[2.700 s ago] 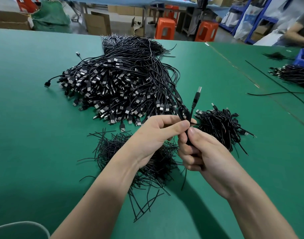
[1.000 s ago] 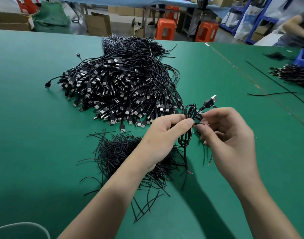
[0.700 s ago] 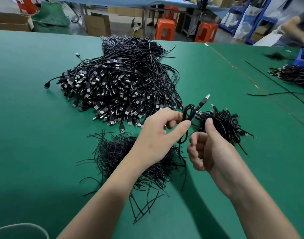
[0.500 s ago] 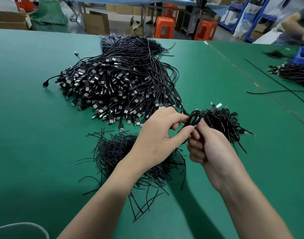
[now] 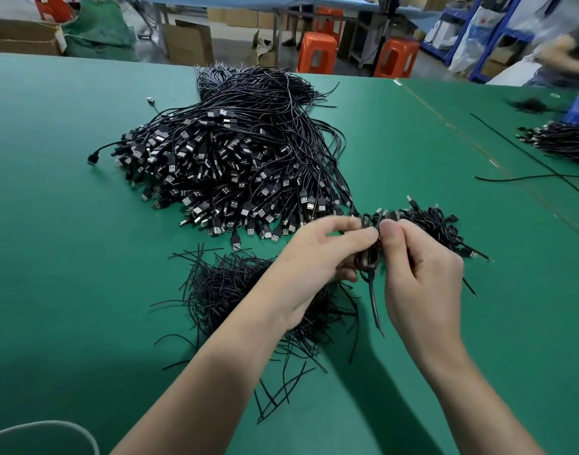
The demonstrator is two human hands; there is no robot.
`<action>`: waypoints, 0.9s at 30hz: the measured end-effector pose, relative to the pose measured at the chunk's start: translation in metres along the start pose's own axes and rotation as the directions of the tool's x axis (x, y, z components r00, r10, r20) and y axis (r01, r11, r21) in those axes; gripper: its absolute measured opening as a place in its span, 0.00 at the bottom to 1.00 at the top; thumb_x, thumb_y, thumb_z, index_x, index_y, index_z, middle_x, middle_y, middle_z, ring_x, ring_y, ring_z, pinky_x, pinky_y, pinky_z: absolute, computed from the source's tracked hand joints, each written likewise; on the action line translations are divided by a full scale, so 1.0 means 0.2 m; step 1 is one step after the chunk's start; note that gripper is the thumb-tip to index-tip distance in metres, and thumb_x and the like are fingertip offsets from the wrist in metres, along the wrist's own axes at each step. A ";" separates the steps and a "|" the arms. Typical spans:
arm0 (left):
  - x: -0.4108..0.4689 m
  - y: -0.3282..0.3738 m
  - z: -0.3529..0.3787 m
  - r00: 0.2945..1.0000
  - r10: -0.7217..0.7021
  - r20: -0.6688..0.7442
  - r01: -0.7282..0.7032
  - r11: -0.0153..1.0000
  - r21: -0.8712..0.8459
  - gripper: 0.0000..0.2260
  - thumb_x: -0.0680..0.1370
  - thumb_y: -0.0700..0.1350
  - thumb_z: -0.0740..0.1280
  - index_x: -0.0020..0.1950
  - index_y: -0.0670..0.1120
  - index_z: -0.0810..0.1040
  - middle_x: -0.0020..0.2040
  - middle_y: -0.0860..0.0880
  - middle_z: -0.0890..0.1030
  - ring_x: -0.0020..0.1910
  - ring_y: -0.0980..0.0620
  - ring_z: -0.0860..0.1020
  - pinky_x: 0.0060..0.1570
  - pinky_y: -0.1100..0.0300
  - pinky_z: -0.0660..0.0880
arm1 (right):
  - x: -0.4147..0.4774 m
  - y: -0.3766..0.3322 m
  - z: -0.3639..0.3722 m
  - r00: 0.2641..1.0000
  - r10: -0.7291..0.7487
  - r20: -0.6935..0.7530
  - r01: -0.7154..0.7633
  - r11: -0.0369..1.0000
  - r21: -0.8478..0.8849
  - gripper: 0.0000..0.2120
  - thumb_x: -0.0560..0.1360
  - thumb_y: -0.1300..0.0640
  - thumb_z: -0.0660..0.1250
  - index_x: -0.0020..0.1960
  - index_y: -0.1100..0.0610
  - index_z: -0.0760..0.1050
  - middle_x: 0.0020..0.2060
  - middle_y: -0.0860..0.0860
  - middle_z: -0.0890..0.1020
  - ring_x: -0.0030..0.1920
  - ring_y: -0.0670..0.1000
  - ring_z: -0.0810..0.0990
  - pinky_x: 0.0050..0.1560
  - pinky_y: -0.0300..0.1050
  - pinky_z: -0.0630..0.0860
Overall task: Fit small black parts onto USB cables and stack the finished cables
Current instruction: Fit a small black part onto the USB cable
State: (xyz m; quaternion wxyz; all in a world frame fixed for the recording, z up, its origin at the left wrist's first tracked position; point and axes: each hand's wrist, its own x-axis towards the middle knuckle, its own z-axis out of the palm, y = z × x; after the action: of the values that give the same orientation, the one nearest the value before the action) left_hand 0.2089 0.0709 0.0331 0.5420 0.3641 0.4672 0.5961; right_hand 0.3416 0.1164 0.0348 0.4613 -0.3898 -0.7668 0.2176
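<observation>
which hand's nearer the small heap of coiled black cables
Right. The right hand is just in front of the small heap of coiled black cables; the left hand, farther left.

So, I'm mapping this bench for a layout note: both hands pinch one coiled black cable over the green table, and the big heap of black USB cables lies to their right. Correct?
No. In the head view the left hand and right hand do pinch the coiled black cable over the green table, but the big heap of black USB cables lies ahead and to their left.
</observation>
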 end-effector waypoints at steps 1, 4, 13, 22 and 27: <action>0.00 0.00 -0.01 0.999 0.035 -0.009 -0.035 0.999 -0.040 0.11 0.83 0.44 0.68 0.65 0.47 0.76 0.43 0.50 0.84 0.42 0.53 0.82 0.47 0.57 0.79 | 0.01 0.00 0.00 1.000 0.013 0.001 -0.013 1.000 -0.003 0.22 0.85 0.52 0.60 0.34 0.58 0.64 0.26 0.50 0.65 0.29 0.45 0.61 0.30 0.39 0.58; 0.01 -0.01 -0.02 0.979 0.192 0.072 -0.192 0.981 -0.002 0.19 0.84 0.32 0.62 0.70 0.51 0.72 0.47 0.48 0.84 0.46 0.52 0.83 0.47 0.62 0.79 | 0.03 0.02 0.00 0.997 0.071 -0.018 -0.070 0.997 0.031 0.22 0.85 0.52 0.60 0.34 0.58 0.67 0.26 0.52 0.69 0.28 0.43 0.66 0.29 0.38 0.60; 0.03 -0.05 -0.08 0.957 0.291 -0.012 -0.264 0.885 0.384 0.04 0.82 0.44 0.71 0.50 0.52 0.85 0.40 0.58 0.84 0.39 0.61 0.79 0.45 0.65 0.76 | 0.02 0.02 0.03 0.999 0.018 0.042 -0.016 0.999 -0.038 0.22 0.85 0.51 0.60 0.33 0.51 0.61 0.26 0.47 0.65 0.28 0.46 0.60 0.29 0.40 0.57; 0.02 -0.02 -0.10 0.997 -0.077 0.024 0.076 0.996 0.037 0.06 0.82 0.50 0.68 0.49 0.49 0.81 0.37 0.51 0.83 0.34 0.56 0.80 0.34 0.65 0.76 | 0.05 0.06 0.02 0.971 -0.171 0.169 0.195 0.971 -0.135 0.21 0.83 0.47 0.59 0.34 0.56 0.67 0.26 0.48 0.67 0.29 0.50 0.67 0.30 0.48 0.66; 0.03 -0.03 -0.12 0.991 0.065 0.114 -0.060 0.997 -0.045 0.13 0.81 0.33 0.67 0.62 0.47 0.78 0.45 0.47 0.87 0.44 0.55 0.84 0.46 0.66 0.79 | 0.05 0.06 0.03 0.992 -0.040 0.122 0.049 0.996 -0.072 0.20 0.84 0.48 0.59 0.35 0.54 0.70 0.26 0.48 0.71 0.28 0.48 0.66 0.29 0.44 0.61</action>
State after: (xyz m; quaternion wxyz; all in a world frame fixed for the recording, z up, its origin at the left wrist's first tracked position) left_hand 0.1869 0.0728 0.0199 0.5565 0.4011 0.4110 0.6004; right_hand 0.3396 0.1321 0.0289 0.4040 -0.3759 -0.8092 0.2016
